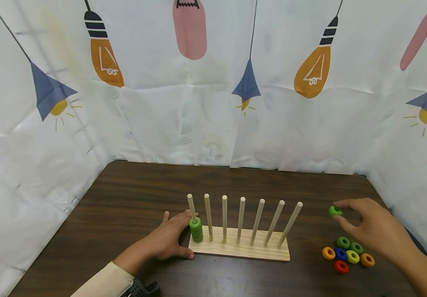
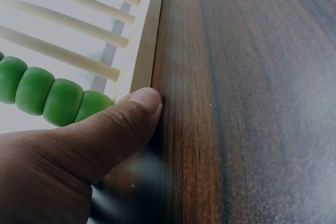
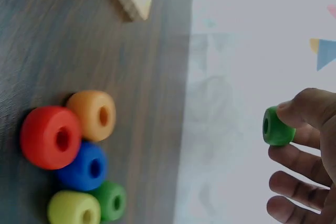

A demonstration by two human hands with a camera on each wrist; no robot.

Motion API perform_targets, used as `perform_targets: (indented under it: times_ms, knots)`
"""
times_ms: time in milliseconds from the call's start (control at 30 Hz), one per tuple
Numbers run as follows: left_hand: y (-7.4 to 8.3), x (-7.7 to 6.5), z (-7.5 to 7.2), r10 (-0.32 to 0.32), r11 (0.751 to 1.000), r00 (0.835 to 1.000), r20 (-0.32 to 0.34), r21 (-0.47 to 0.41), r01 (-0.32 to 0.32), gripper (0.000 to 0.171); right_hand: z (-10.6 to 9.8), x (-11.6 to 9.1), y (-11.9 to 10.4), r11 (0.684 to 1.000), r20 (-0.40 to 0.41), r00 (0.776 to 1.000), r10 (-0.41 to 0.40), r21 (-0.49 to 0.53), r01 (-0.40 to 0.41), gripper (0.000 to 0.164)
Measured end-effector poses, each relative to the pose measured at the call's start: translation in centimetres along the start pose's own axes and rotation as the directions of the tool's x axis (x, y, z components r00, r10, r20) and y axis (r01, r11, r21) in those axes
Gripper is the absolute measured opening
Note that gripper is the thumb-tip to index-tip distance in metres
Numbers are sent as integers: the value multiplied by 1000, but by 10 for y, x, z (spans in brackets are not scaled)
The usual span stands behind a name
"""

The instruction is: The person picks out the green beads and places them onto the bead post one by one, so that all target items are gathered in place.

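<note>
A wooden peg rack (image 1: pixel 241 244) with several upright pegs stands on the table. On its leftmost peg is a stack of green beads (image 1: pixel 196 231), also large in the left wrist view. My left hand (image 1: pixel 170 237) grips the left end of the rack's base, thumb (image 2: pixel 144 100) at the front edge and fingers behind the stack. Off to the right, my right hand (image 1: pixel 373 225) pinches a single green bead (image 3: pixel 278 126) between thumb and fingers, raised above the table. Its other fingers are spread below the bead in the right wrist view.
Loose beads lie in a cluster below the right hand: a red bead (image 1: pixel 341 267), a blue bead (image 1: pixel 341 254), a yellow-green bead (image 1: pixel 352 257), two orange ones and two green ones. A printed white curtain (image 1: pixel 213 123) hangs behind the dark wooden table (image 1: pixel 142 185).
</note>
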State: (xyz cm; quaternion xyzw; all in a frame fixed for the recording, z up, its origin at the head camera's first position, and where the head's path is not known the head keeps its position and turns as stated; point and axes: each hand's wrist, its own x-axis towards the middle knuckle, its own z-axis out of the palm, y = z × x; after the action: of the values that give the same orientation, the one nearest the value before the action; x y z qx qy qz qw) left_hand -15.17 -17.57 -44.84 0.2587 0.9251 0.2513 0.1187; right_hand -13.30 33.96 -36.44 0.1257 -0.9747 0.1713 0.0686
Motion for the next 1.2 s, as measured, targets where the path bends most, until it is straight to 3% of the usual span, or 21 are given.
perform_targets:
  times_ms: [133,467,700,967,1200]
  knots:
    - [0,0,0,1,1000,1000,3,1,-1,100,-7,0,-10,997,-73,995,-75,-24,73,32]
    - [0,-1,-2,4,1000,1000,-5,-5,-4,100,-24,4,-30,971,-231,945,-233,-114,212,41]
    - [-1,-1,-1,10,1000,1000,-7,-2,-10,100,-36,7,-42,960,-260,925,-278,-100,261,44]
    - [-2,-1,-1,8,1000,1000,-6,-5,-8,103,-45,11,-57,925,-292,879,-377,-77,371,50]
    - [-2,0,1,2,1000,1000,-2,0,-2,102,-48,13,-72,909,-290,864,-412,-61,413,52]
